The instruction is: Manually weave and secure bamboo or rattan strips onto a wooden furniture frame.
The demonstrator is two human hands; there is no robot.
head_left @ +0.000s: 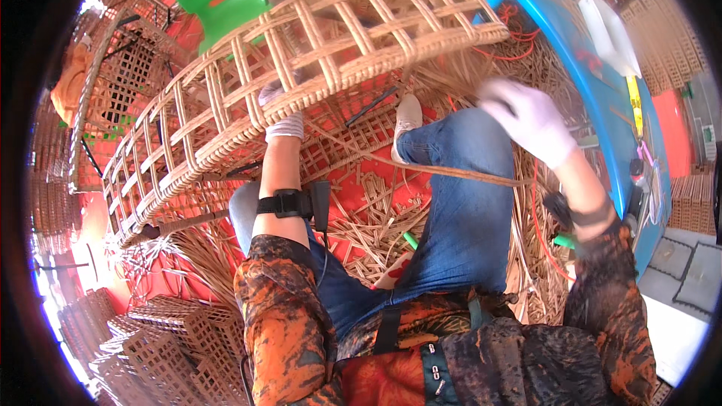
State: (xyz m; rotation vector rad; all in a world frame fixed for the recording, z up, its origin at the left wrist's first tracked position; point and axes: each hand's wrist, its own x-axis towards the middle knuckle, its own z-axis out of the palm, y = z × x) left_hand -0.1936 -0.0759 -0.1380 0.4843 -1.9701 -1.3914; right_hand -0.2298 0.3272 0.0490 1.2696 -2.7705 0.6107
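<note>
Curved wicker lattice (pixel 338 76), braided rim (pixel 406 53), left hand (pixel 284 126) grasping it, white-gloved right hand (pixel 535 120) blurred, whether fingers hold anything unclear

My gloves (pixel 538 124) look like matt cloth, my jeans (pixel 474 177) like soft, faded denim. The woven panel (pixel 410 49) has rough, ribbed, cane-like strands, while the green chair (pixel 218 22) and blue table (pixel 564 37) look like smooth, glossy plastic.

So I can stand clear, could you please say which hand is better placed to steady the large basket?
Probably the left hand: it is at the large basket, while the right hand is blurred, apart from it.
</note>
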